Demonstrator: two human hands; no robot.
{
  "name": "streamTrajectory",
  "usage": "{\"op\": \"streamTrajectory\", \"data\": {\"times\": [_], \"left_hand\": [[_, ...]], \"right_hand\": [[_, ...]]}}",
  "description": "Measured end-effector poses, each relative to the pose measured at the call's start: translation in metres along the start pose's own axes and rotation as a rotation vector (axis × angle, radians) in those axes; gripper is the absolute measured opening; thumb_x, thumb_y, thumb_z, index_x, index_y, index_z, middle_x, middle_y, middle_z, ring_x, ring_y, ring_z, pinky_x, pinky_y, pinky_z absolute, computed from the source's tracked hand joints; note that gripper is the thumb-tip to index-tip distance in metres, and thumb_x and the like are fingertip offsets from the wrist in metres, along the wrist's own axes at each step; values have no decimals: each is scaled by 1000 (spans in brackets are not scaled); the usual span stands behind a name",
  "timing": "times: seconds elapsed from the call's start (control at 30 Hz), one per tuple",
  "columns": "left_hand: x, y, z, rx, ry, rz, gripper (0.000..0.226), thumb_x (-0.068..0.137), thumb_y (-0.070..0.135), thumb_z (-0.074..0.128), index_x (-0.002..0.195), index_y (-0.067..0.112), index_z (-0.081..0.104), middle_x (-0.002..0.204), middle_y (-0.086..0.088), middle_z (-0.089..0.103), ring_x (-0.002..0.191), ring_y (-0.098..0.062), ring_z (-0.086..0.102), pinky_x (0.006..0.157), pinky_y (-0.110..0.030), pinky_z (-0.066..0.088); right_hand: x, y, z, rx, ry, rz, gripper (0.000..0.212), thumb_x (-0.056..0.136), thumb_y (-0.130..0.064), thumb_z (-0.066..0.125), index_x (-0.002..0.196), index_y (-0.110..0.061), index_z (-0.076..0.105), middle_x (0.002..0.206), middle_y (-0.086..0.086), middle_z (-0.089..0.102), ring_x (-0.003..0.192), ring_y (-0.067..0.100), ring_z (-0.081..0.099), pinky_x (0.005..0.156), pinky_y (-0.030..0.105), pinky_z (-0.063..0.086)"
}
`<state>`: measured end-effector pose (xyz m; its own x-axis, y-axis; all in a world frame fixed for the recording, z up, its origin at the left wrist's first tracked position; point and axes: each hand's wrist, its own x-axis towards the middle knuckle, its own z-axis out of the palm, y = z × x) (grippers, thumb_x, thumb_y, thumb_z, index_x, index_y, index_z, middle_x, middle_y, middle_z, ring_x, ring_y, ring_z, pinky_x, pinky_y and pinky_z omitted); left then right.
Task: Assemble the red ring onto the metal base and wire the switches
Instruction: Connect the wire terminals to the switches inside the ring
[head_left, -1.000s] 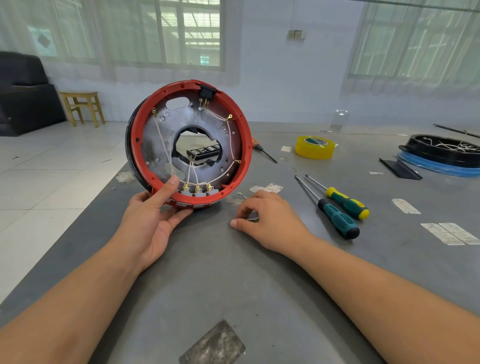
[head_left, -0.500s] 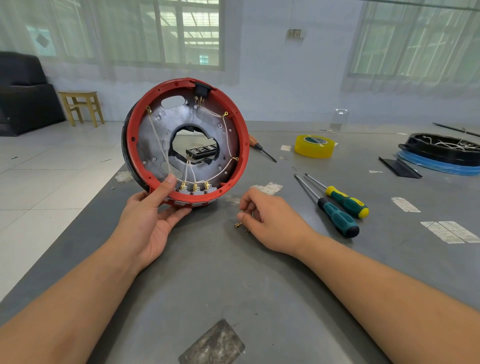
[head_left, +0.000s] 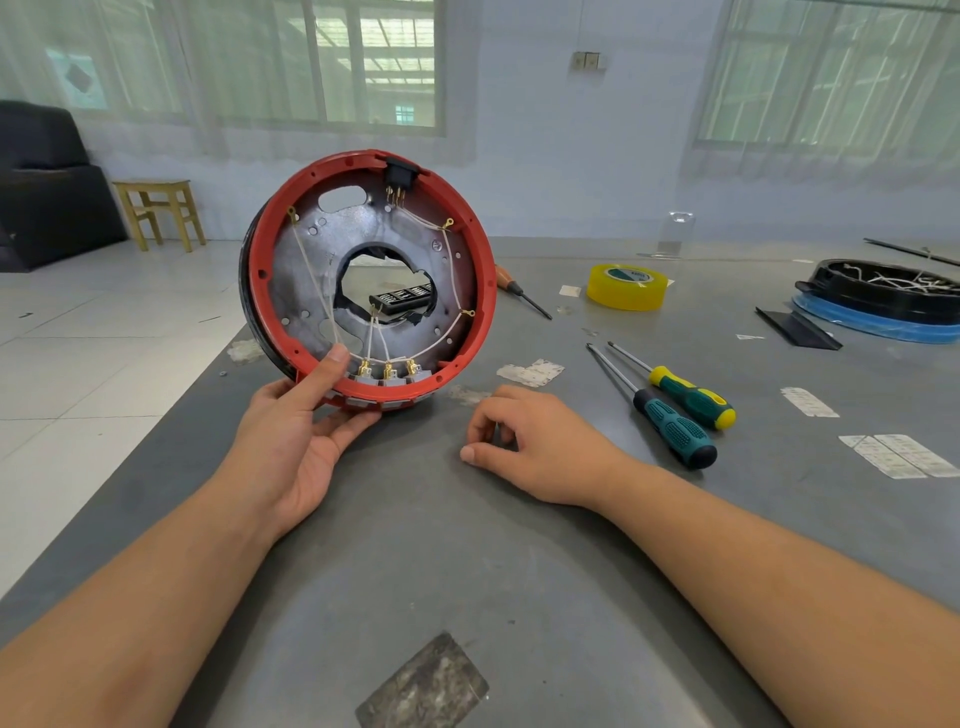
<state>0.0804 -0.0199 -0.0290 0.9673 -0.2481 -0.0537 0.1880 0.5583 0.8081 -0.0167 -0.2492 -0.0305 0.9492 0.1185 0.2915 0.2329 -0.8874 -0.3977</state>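
On the gray table: red ring (head_left: 480, 291) stands on its edge at the near left, metal base (head_left: 317, 260) inside it
Left hand (head_left: 291, 441): holds the ring's bottom edge, thumb on the rim
Right hand (head_left: 535, 447): rests on the table, fingers curled, holding nothing
Right side: two screwdrivers (head_left: 670, 415)

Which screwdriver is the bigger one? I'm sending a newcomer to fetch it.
On the grey metal table, right of the right hand, two screwdrivers lie side by side. Take the nearer dark-teal-and-black-handled screwdriver; its neighbour, the yellow-and-green-handled screwdriver, is slimmer.
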Motion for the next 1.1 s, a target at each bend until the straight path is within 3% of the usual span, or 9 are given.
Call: {"op": "streamTrajectory", "data": {"times": [0.1,0.27,0.47,0.6,0.7,0.87,1.0,1.1], "left_hand": [[1,0,0,0,0,0,94,70,27,89,149,-1,47,134,-19,69,108,-32,77,86,-52,65],[2,0,-1,-9,6,-3,94,69,27,89,148,0,47,134,-19,69,107,-32,77,83,-50,65],[-2,1,1,3,5,0,95,70,28,89,149,-2,46,137,-19,67,109,-32,76,84,-48,65],[-6,3,3,17,11,10,95,71,29,88,149,-2,46,138,-20,67,110,-32,76,85,-47,65],[-9,3,6,23,9,18,94,72,29,87,150,-4,45,138,-21,67,111,-32,75,85,-45,65],[-9,3,5,12,-2,13,94,75,27,86,151,-5,42,136,-23,67,113,-34,74,84,-46,65],[-7,3,5,-6,4,8,95,74,26,87,151,-4,41,136,-23,67,112,-35,74,84,-46,65],[-7,3,6,-12,10,12,97,72,27,88,152,-4,41,136,-22,67,111,-35,75,83,-46,65]], "right_hand": [[-1,0,-5,33,-12,15,12,91,-38,71,97,-28,68,97,-12,58,84,1,56,73,7,40],[-2,1,-9,41,-24,-1,7,92,-26,74,91,-18,73,94,-5,61,81,8,58,72,8,39],[-1,-3,-3,-22,-8,-60,9,96,-27,68,99,-19,70,97,-6,58,80,7,54,77,18,41],[2,-16,6,-38,74,-177,7,100,-25,63,100,-19,65,88,-14,55,79,3,42,74,17,34],[3,-26,8,-19,128,-220,5,102,-26,58,100,-23,60,87,-13,60,79,5,47,73,23,39],[1,-39,7,262,286,-172,2,101,-23,61,100,-24,63,80,-14,64,79,5,62,69,15,47],[0,-47,6,614,382,-99,8,96,-19,61,99,-26,66,87,-4,72,78,17,70,74,31,59],[-6,-47,5,765,339,-59,23,86,-10,56,93,-29,66,89,-1,73,78,18,72,73,31,58]]}}
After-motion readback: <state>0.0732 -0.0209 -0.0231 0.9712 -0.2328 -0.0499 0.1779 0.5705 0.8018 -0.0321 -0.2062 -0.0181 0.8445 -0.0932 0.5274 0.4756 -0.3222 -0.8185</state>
